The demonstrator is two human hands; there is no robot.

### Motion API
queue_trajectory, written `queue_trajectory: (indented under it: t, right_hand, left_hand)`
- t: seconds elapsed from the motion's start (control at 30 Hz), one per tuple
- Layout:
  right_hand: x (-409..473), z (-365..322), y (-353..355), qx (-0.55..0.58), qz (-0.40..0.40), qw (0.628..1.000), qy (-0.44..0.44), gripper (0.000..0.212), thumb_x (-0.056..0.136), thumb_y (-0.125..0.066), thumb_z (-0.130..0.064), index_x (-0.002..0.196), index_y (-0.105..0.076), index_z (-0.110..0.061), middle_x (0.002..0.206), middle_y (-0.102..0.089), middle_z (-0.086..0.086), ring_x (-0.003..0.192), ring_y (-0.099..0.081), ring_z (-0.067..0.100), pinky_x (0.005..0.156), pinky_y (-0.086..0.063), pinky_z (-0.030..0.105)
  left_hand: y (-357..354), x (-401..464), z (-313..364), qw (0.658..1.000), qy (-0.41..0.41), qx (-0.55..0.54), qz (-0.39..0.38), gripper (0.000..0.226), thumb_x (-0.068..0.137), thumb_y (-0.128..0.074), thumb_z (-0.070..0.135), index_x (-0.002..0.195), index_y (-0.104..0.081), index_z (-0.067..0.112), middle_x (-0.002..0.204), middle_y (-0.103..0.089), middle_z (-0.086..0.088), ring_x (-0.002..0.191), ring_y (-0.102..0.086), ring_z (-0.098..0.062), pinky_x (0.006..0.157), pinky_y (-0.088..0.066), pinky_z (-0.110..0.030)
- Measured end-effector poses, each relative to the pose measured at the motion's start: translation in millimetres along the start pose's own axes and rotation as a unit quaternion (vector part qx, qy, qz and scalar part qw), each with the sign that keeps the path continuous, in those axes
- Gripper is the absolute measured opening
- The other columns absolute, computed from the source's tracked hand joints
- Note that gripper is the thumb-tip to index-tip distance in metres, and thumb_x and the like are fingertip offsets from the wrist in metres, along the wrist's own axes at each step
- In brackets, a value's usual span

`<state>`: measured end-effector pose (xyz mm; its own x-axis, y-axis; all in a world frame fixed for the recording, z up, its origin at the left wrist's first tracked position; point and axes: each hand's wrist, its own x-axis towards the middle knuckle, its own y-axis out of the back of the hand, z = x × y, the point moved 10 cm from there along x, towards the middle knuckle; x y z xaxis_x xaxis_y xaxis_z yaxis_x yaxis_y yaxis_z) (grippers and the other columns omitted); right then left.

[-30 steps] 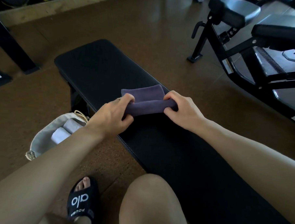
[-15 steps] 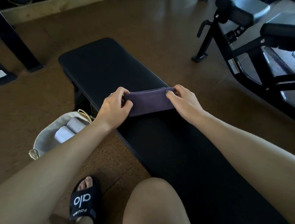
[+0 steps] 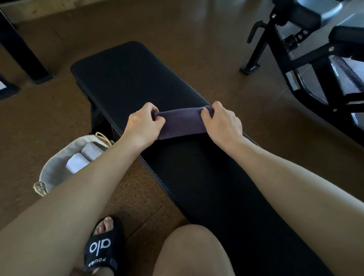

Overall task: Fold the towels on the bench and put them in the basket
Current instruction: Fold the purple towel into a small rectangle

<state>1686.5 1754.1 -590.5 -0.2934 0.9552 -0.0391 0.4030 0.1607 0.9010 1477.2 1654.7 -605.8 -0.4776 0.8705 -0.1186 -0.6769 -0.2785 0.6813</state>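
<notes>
A dark purple folded cloth towel (image 3: 180, 123) is seen lying across the long black padded bench (image 3: 125, 72), roughly at mid-length of the pad. Its left end is gripped by the left hand (image 3: 143, 125), whose fingers are curled over the fold and whose thumb is pressed against the near side; its right end is clamped in the same way by the right hand (image 3: 222, 125). Both ends of the towel are covered by the fingers, so their exact shape cannot be made out, and the underside of the fold is hidden against the pad.

A pale grey fabric basket (image 3: 56, 170) stands on the brown floor just beside the bench's left edge; part of its rim and interior is blocked by the left forearm. Two light rolled towels (image 3: 83, 159) are visible inside it, partly cut off by that forearm.

The far half of the bench pad is bare up to its rounded end, and open pad is also left between the towel and the bare knee (image 3: 192, 255) at the bottom edge. A black exercise machine frame (image 3: 305, 66) is cut off at the upper right. A black slide sandal (image 3: 103, 249) with white lettering is seen on the floor below the basket.
</notes>
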Motion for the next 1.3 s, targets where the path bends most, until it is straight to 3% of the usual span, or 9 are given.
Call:
queue_trajectory:
  t: [0.17, 0.37, 0.47, 0.6, 0.77, 0.93, 1.07, 1.17, 1.3]
  right_hand:
    - [0.8, -4.6, -0.2, 0.025, 0.010, 0.999, 0.036, 0.029, 0.108, -0.042, -0.037, 0.133, -0.050, -0.026, 0.122, -0.052, 0.006, 0.093, -0.053, 0.019, 0.074, -0.042, 0.034]
    - [0.3, -17.9, -2.8, 0.025, 0.008, 0.998, 0.062, 0.021, 0.107, -0.037, -0.022, 0.118, -0.054, -0.028, 0.106, -0.048, 0.002, 0.093, -0.051, 0.024, 0.074, -0.037, 0.035]
    - [-0.1, -17.0, -2.5, 0.031, -0.007, 0.999, 0.039, 0.020, 0.107, -0.036, -0.021, 0.114, -0.053, -0.028, 0.106, -0.049, 0.005, 0.095, -0.051, 0.026, 0.074, -0.037, 0.034]
    - [-3.6, -16.9, -2.1, 0.068, -0.049, 0.996, 0.018, 0.020, 0.105, -0.038, -0.015, 0.108, -0.054, -0.027, 0.111, -0.054, 0.007, 0.095, -0.055, 0.022, 0.061, -0.036, 0.026]
    - [-28.9, -19.1, -12.4, 0.090, -0.076, 0.993, 0.000, 0.021, 0.100, -0.040, -0.015, 0.105, -0.058, -0.026, 0.106, -0.063, 0.006, 0.094, -0.059, 0.023, 0.064, -0.040, 0.030]
    - [-65.1, -32.5, -22.9, 0.112, -0.124, 0.986, -0.013, 0.022, 0.097, -0.044, -0.012, 0.108, -0.060, -0.023, 0.100, -0.064, 0.001, 0.077, -0.052, 0.010, 0.057, -0.036, 0.026]
    - [-91.3, -47.2, -34.0, 0.140, -0.164, 0.976, -0.038, 0.025, 0.092, -0.042, -0.010, 0.106, -0.061, -0.021, 0.099, -0.064, 0.002, 0.083, -0.061, 0.020, 0.065, -0.050, 0.032]
    - [-105.9, -60.9, -47.5, 0.174, -0.185, 0.965, -0.058, 0.024, 0.093, -0.044, -0.013, 0.104, -0.062, -0.023, 0.101, -0.064, 0.003, 0.089, -0.065, 0.024, 0.080, -0.060, 0.041]
    - [-125.9, -84.0, -77.3, 0.299, -0.258, 0.912, -0.113, 0.019, 0.098, -0.053, -0.009, 0.113, -0.063, -0.017, 0.112, -0.069, 0.014, 0.094, -0.070, 0.027, 0.082, -0.064, 0.042]
  left_hand:
    - [-4.7, 2.9, 6.8, 0.999, -0.009, 0.035, -0.021, 0.020, 0.096, -0.048, 0.029, 0.108, -0.065, 0.029, 0.099, -0.067, -0.002, 0.086, -0.067, -0.025, 0.079, -0.058, -0.040]
    - [2.6, -9.2, 27.2, 0.984, -0.076, 0.156, 0.046, 0.031, 0.097, -0.051, 0.026, 0.128, -0.055, 0.025, 0.121, -0.049, -0.005, 0.107, -0.053, -0.024, 0.081, -0.048, -0.040]
    - [2.7, -15.5, 18.2, 0.993, -0.045, 0.092, 0.056, 0.028, 0.102, -0.048, 0.034, 0.127, -0.054, 0.021, 0.115, -0.048, 0.000, 0.108, -0.053, -0.021, 0.079, -0.040, -0.035]
    - [0.7, -16.3, 8.2, 0.999, 0.014, 0.041, 0.029, 0.036, 0.103, -0.051, 0.043, 0.126, -0.055, 0.015, 0.117, -0.052, -0.002, 0.101, -0.049, -0.017, 0.081, -0.037, -0.031]
    - [8.9, -31.0, -27.2, 0.988, 0.127, -0.079, 0.046, 0.046, 0.091, -0.065, 0.051, 0.124, -0.058, 0.019, 0.117, -0.059, -0.001, 0.097, -0.056, -0.017, 0.062, -0.038, -0.024]
    - [10.4, -69.4, -70.0, 0.930, 0.280, -0.232, 0.060, 0.093, 0.068, -0.078, 0.057, 0.143, -0.044, 0.013, 0.134, -0.055, -0.002, 0.114, -0.057, -0.022, 0.090, -0.048, -0.037]
    - [-12.3, -98.9, -76.6, 0.830, 0.326, -0.452, -0.017, 0.063, 0.083, -0.082, 0.030, 0.133, -0.049, 0.010, 0.124, -0.061, -0.009, 0.106, -0.064, -0.023, 0.079, -0.056, -0.038]
    - [3.9, -108.1, -87.3, 0.818, 0.317, -0.479, 0.009, 0.055, 0.085, -0.080, 0.022, 0.130, -0.052, 0.009, 0.131, -0.060, -0.013, 0.120, -0.059, -0.027, 0.101, -0.053, -0.042]
    - [46.0, -114.3, -103.2, 0.825, 0.301, -0.477, 0.027, 0.056, 0.078, -0.083, 0.026, 0.126, -0.060, 0.011, 0.123, -0.067, -0.008, 0.114, -0.063, -0.022, 0.093, -0.055, -0.036]
